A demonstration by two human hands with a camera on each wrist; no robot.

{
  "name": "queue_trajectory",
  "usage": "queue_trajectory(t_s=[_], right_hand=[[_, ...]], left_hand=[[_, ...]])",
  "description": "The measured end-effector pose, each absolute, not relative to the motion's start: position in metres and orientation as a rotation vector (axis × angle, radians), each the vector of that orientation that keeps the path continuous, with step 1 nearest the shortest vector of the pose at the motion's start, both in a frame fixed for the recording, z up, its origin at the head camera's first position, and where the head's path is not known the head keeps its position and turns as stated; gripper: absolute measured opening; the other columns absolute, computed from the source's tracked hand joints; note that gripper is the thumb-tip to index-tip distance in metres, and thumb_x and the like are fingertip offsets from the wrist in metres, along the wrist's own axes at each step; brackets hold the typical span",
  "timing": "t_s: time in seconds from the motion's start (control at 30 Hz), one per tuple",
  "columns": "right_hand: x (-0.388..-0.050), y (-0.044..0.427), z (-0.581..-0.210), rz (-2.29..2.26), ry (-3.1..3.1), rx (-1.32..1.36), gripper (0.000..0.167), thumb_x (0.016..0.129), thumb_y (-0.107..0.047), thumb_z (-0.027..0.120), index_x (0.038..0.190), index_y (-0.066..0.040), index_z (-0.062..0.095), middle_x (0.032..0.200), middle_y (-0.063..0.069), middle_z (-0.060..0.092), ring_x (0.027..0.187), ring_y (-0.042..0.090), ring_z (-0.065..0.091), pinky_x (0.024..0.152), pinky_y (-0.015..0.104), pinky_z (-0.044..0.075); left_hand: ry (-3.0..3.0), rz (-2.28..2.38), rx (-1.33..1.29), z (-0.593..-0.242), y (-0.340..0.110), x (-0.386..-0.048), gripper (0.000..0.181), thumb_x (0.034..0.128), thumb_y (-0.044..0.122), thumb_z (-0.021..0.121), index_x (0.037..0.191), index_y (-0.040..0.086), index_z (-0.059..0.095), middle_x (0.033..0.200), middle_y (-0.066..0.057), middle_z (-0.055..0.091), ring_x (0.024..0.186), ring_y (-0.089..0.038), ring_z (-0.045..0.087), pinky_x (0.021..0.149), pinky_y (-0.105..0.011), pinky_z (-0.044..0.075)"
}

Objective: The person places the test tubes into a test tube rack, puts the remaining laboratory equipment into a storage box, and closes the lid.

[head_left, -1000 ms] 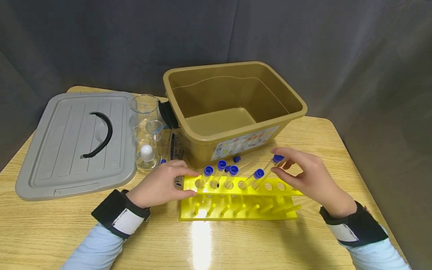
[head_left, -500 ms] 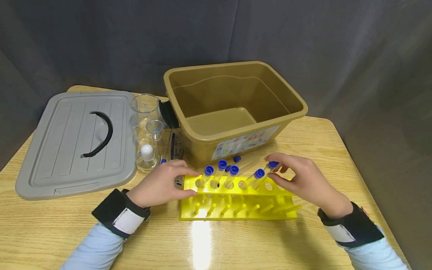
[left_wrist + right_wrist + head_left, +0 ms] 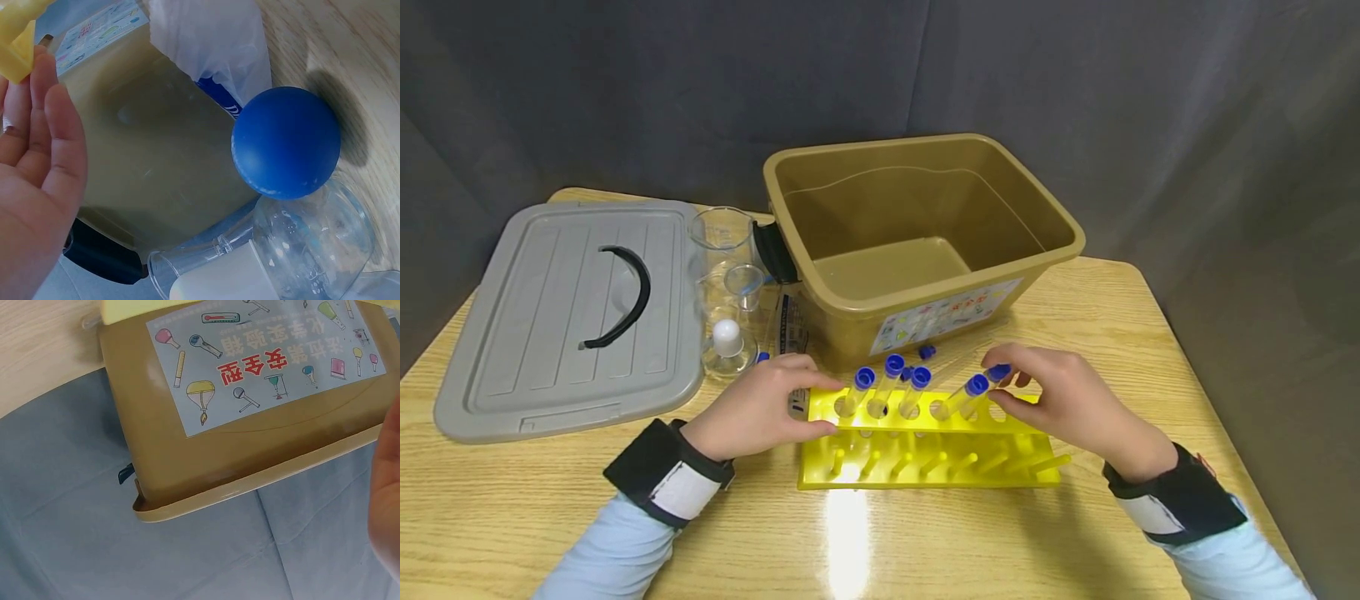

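Note:
A yellow test-tube rack (image 3: 929, 478) stands on the table in the head view, with several blue-capped tubes leaning in its upper holes. My left hand (image 3: 760, 408) grips the rack's left end between thumb and fingers; in the left wrist view that hand (image 3: 37, 169) touches a yellow part of the rack (image 3: 19, 53). My right hand (image 3: 1071, 404) pinches the blue cap (image 3: 997, 372) of the rightmost tube, which stands in the rack beside another capped tube (image 3: 976, 385). At the right wrist view's edge only part of my right hand (image 3: 386, 500) shows.
Behind the rack stands a brown bin (image 3: 850, 333) with a label. A grey lid (image 3: 561, 308) with a black handle lies at the left. Between them are a glass beaker (image 3: 722, 229), a small funnel (image 3: 743, 283) and a white-capped bottle (image 3: 727, 340). Loose blue caps (image 3: 927, 352) lie near the bin.
My right hand has moved left and slightly down with the capped tube, which now sits lower in the rack. My left hand has stayed on the rack's end.

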State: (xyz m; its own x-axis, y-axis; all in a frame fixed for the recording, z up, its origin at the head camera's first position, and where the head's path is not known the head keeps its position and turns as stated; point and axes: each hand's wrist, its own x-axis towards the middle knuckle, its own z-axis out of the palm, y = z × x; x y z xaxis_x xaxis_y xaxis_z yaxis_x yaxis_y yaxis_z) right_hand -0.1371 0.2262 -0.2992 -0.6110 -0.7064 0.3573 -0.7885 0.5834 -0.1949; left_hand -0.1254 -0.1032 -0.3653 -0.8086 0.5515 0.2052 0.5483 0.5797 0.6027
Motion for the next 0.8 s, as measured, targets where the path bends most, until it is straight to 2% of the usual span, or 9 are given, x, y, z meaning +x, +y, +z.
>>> queue_trajectory(t_s=[0.2,0.33,0.43,0.63,0.73,0.8], right_hand=[[-0.139,0.226,-0.298,0.498,-2.615,1.272,0.044,0.063,0.001,0.082,0.098,-0.007,0.057,0.084,0.0,0.066,0.066,0.008,0.059,0.059,0.022,0.051],[-0.142,0.23,-0.29,0.507,-2.68,1.341,0.049,0.071,-0.007,0.078,0.114,-0.008,0.057,0.094,-0.001,0.068,0.075,0.007,0.061,0.063,0.023,0.051],[-0.15,0.234,-0.277,0.581,-2.684,1.374,0.048,0.075,-0.01,0.075,0.119,-0.008,0.057,0.097,-0.001,0.07,0.081,0.007,0.062,0.066,0.023,0.051],[-0.191,0.233,-0.26,0.749,-2.85,1.363,0.021,0.081,-0.003,0.068,0.102,-0.007,0.068,0.093,0.0,0.07,0.079,0.006,0.061,0.067,0.023,0.052],[-0.215,0.231,-0.275,0.658,-3.064,1.315,0.014,0.086,-0.005,0.063,0.098,-0.008,0.07,0.094,0.002,0.07,0.077,0.008,0.06,0.068,0.024,0.051],[-0.231,0.231,-0.292,0.537,-3.167,1.361,0.014,0.088,-0.005,0.062,0.098,-0.006,0.071,0.095,0.005,0.071,0.078,0.011,0.062,0.07,0.026,0.052]], left_hand=[[2.798,1.064,0.971,-0.365,-0.104,-0.126,0.042,0.0737,0.032,0.078,0.11,0.013,0.069,0.09,0.005,0.062,0.077,-0.012,0.054,0.07,-0.024,0.045],[2.789,1.07,0.96,-0.365,-0.104,-0.125,0.042,0.0736,0.031,0.078,0.111,0.013,0.069,0.09,0.006,0.061,0.077,-0.013,0.054,0.069,-0.024,0.044],[2.789,1.069,0.959,-0.365,-0.105,-0.125,0.042,0.0736,0.031,0.078,0.111,0.013,0.069,0.089,0.006,0.061,0.077,-0.013,0.054,0.069,-0.023,0.044],[2.802,1.066,0.961,-0.364,-0.106,-0.126,0.042,0.0734,0.031,0.078,0.111,0.013,0.069,0.09,0.006,0.061,0.076,-0.012,0.054,0.069,-0.024,0.044],[2.798,1.063,0.964,-0.365,-0.105,-0.126,0.042,0.0735,0.032,0.078,0.111,0.014,0.069,0.09,0.006,0.061,0.077,-0.012,0.054,0.069,-0.023,0.045],[2.795,1.057,0.974,-0.366,-0.104,-0.126,0.042,0.074,0.032,0.077,0.111,0.014,0.069,0.09,0.006,0.061,0.077,-0.012,0.054,0.069,-0.023,0.045]])
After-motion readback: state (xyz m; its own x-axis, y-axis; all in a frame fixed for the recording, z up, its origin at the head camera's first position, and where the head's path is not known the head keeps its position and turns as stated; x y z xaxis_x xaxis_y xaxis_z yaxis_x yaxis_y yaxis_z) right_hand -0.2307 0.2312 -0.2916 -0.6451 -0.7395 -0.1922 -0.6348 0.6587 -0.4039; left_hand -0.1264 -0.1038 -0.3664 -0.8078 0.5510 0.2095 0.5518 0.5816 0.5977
